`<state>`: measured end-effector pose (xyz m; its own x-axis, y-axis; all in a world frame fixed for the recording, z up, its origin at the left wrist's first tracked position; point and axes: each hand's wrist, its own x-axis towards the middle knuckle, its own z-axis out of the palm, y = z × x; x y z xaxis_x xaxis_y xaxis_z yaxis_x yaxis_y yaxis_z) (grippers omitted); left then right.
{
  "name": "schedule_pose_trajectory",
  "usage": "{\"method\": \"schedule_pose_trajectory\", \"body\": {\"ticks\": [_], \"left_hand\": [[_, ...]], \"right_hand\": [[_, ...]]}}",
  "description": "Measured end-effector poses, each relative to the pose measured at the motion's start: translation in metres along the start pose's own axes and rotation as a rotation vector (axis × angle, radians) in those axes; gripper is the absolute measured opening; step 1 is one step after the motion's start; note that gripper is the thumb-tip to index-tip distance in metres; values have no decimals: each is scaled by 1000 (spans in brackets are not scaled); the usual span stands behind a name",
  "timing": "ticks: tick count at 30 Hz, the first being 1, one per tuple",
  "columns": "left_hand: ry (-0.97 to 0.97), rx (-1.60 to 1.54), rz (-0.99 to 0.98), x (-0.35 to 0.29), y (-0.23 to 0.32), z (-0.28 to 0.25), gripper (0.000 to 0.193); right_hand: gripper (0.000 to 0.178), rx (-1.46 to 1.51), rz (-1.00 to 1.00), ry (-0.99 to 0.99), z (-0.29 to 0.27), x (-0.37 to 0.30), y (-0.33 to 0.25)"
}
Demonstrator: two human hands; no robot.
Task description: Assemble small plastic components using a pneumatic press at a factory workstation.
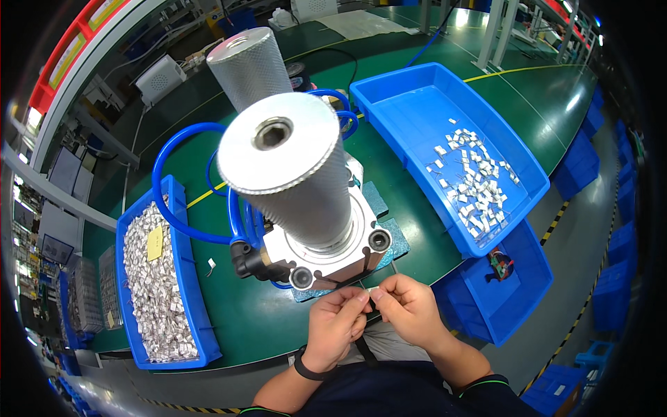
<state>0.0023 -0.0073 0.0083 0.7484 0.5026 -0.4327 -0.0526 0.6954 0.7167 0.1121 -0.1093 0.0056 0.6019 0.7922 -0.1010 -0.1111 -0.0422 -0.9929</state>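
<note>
My left hand (335,326) and my right hand (411,314) meet at the table's near edge, just in front of a pneumatic press (302,181) with a knurled silver cylinder. Thumb and forefinger of each are closed in a pinch on a small white part (373,291). Most of that part is hidden by the fingertips. Similar white parts with thin wire leads (479,184) lie scattered in a blue tray (389,97) to the right. At the left, a long blue bin (203,326) is heaped with many more, and a yellow note (154,243) rests on them.
One loose white part (211,264) lies on the green table (243,320) beside the left bin. Blue air hoses (182,132) loop around the press. A second knurled cylinder (250,66) stands behind. Below the right tray, another blue bin (479,302) holds a red-and-dark item (499,265).
</note>
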Motion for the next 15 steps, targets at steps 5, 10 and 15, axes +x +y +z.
{"method": "schedule_pose_trajectory", "body": {"ticks": [5, 10, 15], "left_hand": [[7, -5, 15, 2, 0, 2, 11], [26, -17, 10, 5, 0, 2, 14], [33, -2, 15, 4, 3, 4, 14]], "right_hand": [[13, -30, -63, 57, 2, 8, -3], [14, -45, -140, 115, 6, 17, 2], [15, -133, -126, 119, 6, 18, -8]]}}
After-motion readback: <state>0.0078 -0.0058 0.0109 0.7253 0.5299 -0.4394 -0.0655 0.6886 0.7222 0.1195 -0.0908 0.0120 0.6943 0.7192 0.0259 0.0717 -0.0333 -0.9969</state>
